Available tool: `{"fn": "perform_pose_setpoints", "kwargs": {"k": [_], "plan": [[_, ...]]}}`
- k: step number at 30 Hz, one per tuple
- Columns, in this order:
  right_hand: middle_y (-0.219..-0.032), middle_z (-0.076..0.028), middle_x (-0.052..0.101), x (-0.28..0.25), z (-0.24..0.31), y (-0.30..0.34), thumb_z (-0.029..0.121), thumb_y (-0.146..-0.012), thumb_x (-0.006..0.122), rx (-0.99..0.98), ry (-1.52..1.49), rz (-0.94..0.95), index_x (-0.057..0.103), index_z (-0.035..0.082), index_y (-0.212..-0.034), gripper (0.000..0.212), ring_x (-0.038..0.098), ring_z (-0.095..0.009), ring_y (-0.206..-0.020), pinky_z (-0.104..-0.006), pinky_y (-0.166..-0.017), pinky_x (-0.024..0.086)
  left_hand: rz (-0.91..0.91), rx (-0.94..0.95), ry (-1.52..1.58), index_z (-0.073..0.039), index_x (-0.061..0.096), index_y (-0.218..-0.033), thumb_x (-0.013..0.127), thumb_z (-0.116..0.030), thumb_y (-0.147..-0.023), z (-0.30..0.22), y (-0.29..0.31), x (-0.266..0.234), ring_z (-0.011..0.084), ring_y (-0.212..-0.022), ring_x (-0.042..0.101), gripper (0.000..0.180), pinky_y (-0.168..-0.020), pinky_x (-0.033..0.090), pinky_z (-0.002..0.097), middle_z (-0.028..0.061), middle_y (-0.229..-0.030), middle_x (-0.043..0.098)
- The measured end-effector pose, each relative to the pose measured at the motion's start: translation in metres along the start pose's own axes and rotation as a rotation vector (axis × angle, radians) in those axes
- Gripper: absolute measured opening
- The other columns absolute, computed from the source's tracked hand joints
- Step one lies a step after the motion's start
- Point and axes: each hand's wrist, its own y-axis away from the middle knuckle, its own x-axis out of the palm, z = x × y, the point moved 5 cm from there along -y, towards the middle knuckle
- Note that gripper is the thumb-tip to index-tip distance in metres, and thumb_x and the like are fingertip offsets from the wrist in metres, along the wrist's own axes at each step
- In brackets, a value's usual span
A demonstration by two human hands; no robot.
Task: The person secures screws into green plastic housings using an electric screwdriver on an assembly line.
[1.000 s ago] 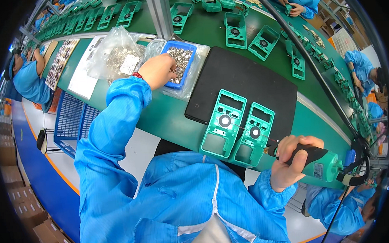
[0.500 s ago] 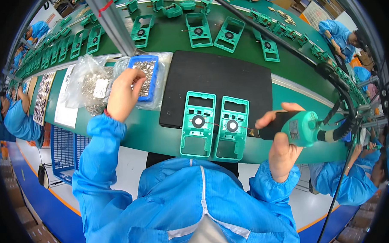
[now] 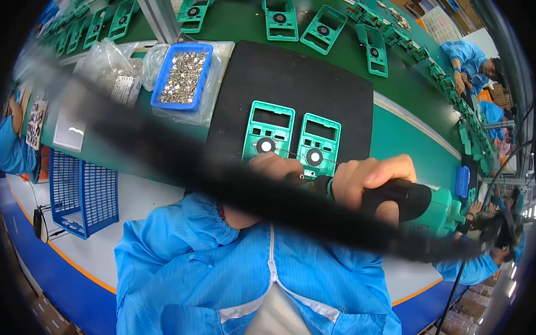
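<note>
My right hand is wrapped round a green and black power screwdriver, its tip pointing left. At that tip my left hand has its fingers pinched together; what they hold is too small and covered to make out. Two green plastic housings, the left one and the right one, lie side by side just beyond my hands. Each carries a round black-and-white part joined to thin wires. Their near ends are hidden by my hands and a blurred black bar.
The blurred black bar slants across the view, above my forearms. A blue tray of small metal pieces sits left of the black mat, beside a plastic bag. More green housings lie beyond. A blue basket stands lower left.
My left hand has left the blue tray and come to the screwdriver's tip. The screwdriver has shifted left and down slightly. The black bar has swung across the view.
</note>
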Motion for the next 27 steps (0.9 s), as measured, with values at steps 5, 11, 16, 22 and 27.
{"fn": "perform_pose_setpoints", "kwargs": {"k": [5, 11, 16, 22, 27], "plan": [[-0.08, -0.01, 0.061, -0.001, -0.002, -0.001, 0.019, -0.091, 0.074, 0.044, -0.124, 0.248, 0.046, 0.005, -0.119, 0.042, 0.056, -0.015, -0.07, -0.0353, -0.07, 0.048, -0.005, 0.012, 0.037, -0.004, 0.063, -0.099, 0.079, 0.008, -0.073, 0.0, 0.006, -0.004, 0.0269, -0.079, 0.067, 0.033, -0.066, 0.053, 0.0361, 0.0094, -0.09, 0.07], [-0.065, -0.006, 0.055, 0.012, -0.004, -0.004, 0.042, -0.095, 0.063, -0.056, -0.018, 0.101, 0.046, 0.005, -0.105, 0.042, 0.046, -0.013, -0.051, -0.0286, -0.048, 0.036, -0.016, 0.021, 0.078, -0.002, 0.064, -0.104, 0.078, 0.01, -0.073, 0.002, 0.009, -0.004, 0.0274, -0.082, 0.067, 0.036, -0.068, 0.053, 0.0354, 0.0106, -0.093, 0.07], [-0.073, -0.008, 0.058, 0.006, -0.002, -0.005, 0.034, -0.092, 0.071, -0.007, -0.057, 0.159, 0.046, 0.004, -0.111, 0.044, 0.052, -0.015, -0.059, -0.0318, -0.056, 0.042, -0.018, 0.047, 0.101, -0.002, 0.064, -0.106, 0.078, 0.009, -0.073, 0.001, 0.01, -0.003, 0.0281, -0.083, 0.067, 0.038, -0.07, 0.053, 0.0363, 0.0104, -0.095, 0.07], [-0.08, -0.01, 0.061, 0.002, -0.007, -0.005, 0.027, -0.089, 0.079, 0.056, -0.097, 0.268, 0.047, 0.004, -0.117, 0.049, 0.058, -0.017, -0.067, -0.0342, -0.062, 0.048, 0.0, 0.07, 0.085, -0.002, 0.061, -0.111, 0.081, 0.006, -0.071, 0.002, 0.01, 0.002, 0.0295, -0.087, 0.067, 0.045, -0.072, 0.053, 0.0371, 0.0123, -0.101, 0.069], [-0.061, -0.004, 0.051, -0.015, -0.021, -0.009, 0.039, -0.097, 0.058, -0.111, 0.253, -0.263, 0.05, 0.005, -0.103, 0.035, 0.038, -0.011, -0.047, -0.0289, -0.046, 0.031, -0.043, 0.013, -0.055, -0.001, 0.06, -0.112, 0.085, -0.016, -0.073, 0.006, 0.005, 0.003, 0.0298, -0.1, 0.065, 0.049, -0.082, 0.053, 0.0391, 0.0148, -0.118, 0.064]]}}
